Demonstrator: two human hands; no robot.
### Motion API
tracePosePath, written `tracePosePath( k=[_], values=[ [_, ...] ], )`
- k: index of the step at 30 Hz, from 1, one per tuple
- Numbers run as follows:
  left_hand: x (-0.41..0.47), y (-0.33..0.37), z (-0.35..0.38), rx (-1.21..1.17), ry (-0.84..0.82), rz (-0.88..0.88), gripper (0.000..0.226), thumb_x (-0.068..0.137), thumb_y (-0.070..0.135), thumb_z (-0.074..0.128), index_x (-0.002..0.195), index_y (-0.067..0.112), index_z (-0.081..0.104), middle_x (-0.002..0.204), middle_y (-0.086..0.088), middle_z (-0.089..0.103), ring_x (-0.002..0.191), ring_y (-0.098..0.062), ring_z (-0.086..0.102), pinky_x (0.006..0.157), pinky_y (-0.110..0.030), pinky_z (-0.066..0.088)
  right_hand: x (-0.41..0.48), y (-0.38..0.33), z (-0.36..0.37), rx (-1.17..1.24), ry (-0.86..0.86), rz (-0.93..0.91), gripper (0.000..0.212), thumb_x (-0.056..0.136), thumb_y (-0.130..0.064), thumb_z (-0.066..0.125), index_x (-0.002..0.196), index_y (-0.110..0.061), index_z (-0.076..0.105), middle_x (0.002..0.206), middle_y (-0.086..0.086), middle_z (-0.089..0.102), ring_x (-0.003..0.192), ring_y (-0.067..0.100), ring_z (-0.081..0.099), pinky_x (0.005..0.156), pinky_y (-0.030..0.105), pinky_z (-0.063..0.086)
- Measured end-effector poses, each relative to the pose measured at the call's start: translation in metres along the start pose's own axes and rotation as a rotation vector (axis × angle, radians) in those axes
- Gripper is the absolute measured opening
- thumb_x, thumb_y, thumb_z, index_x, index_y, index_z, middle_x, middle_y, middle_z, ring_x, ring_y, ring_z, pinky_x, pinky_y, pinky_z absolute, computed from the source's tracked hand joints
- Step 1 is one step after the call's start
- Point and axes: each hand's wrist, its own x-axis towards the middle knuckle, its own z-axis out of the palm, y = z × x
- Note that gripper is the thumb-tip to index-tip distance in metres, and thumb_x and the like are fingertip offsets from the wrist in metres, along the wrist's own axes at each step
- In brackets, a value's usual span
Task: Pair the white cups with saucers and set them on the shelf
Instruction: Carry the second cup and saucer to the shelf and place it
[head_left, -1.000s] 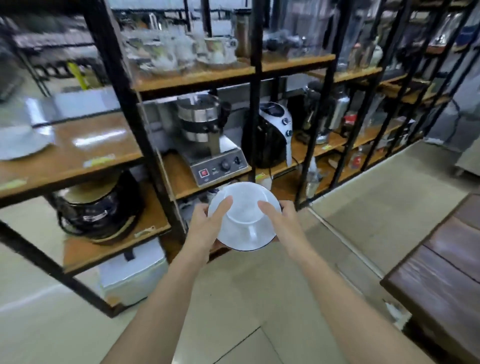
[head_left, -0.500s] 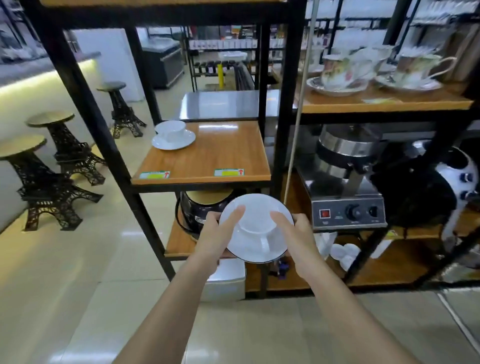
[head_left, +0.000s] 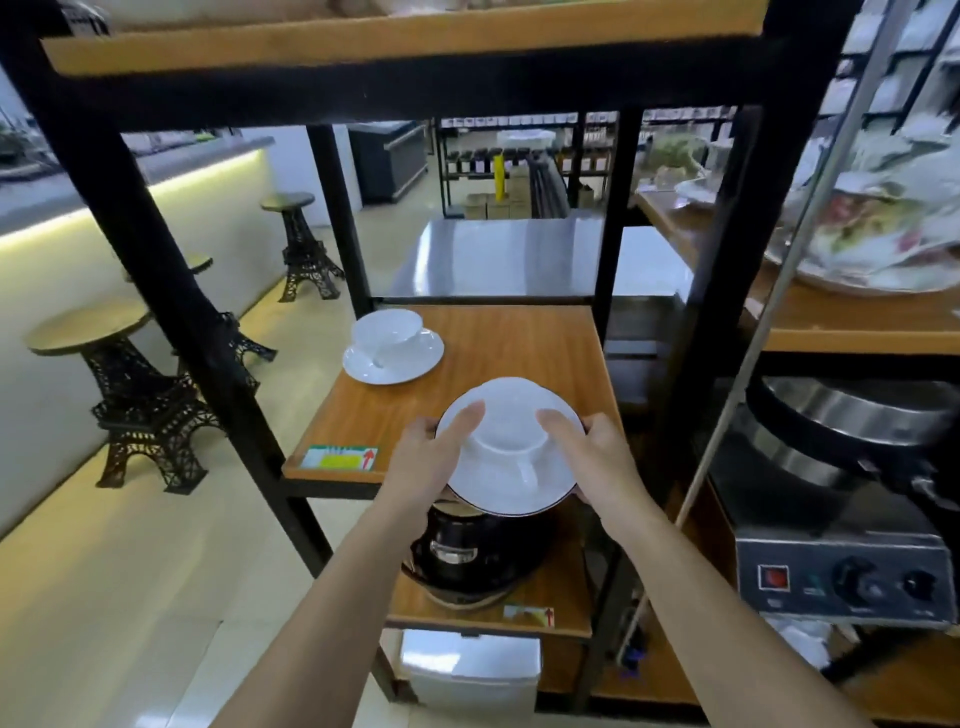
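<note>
A white cup (head_left: 506, 434) sits on a white saucer (head_left: 511, 486) that both hands carry. My left hand (head_left: 434, 460) grips the saucer's left rim, forefinger laid over the cup. My right hand (head_left: 592, 457) grips the right rim the same way. The pair hovers over the front edge of the wooden shelf (head_left: 530, 358). Another white cup (head_left: 387, 330) stands on its saucer (head_left: 395, 358) at the shelf's back left.
Black frame posts (head_left: 171, 291) flank the shelf. A black pot (head_left: 467, 551) sits on the board below, a white box (head_left: 470, 670) under it. To the right stand a steel appliance (head_left: 841, 525) and floral cups (head_left: 878, 244). Tower-shaped stools (head_left: 140, 395) are at left.
The view has swung left and closed in on the wooden shelf. Both hands have carried the cup and saucer up from below shelf level to its front edge.
</note>
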Motion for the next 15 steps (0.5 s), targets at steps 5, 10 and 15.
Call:
tracePosePath(
  k=[5,10,15],
  values=[
    [0.056,0.015,0.009,0.012,-0.035,-0.029,0.059,0.069,0.064,0.064,0.100,0.015,0.053,0.097,-0.002,0.062,0.084,-0.018,0.060,0.053,-0.027,0.047,0.044,-0.009,0.011,-0.042,0.057,-0.017,0.062,0.075,-0.053,0.058,0.114,-0.007,0.050,0.108,0.005,0.057,0.096,0.020,0.055,0.069,0.030,0.042],
    [0.110,0.030,0.021,0.065,-0.096,0.004,0.056,0.072,0.063,0.063,0.096,0.013,0.057,0.087,-0.004,0.064,0.075,-0.016,0.062,0.043,-0.022,0.046,0.086,-0.019,0.019,-0.054,0.180,0.007,0.053,0.077,-0.052,0.057,0.115,-0.015,0.053,0.102,0.001,0.061,0.093,0.017,0.058,0.078,0.031,0.047],
    [0.157,0.045,0.034,0.126,-0.113,0.040,0.053,0.078,0.058,0.059,0.089,0.006,0.062,0.084,-0.009,0.063,0.079,-0.021,0.060,0.063,-0.030,0.049,0.124,-0.032,0.027,-0.082,0.235,-0.012,0.060,0.079,-0.053,0.055,0.127,-0.019,0.047,0.120,0.006,0.059,0.108,0.024,0.056,0.095,0.047,0.047]
  ],
)
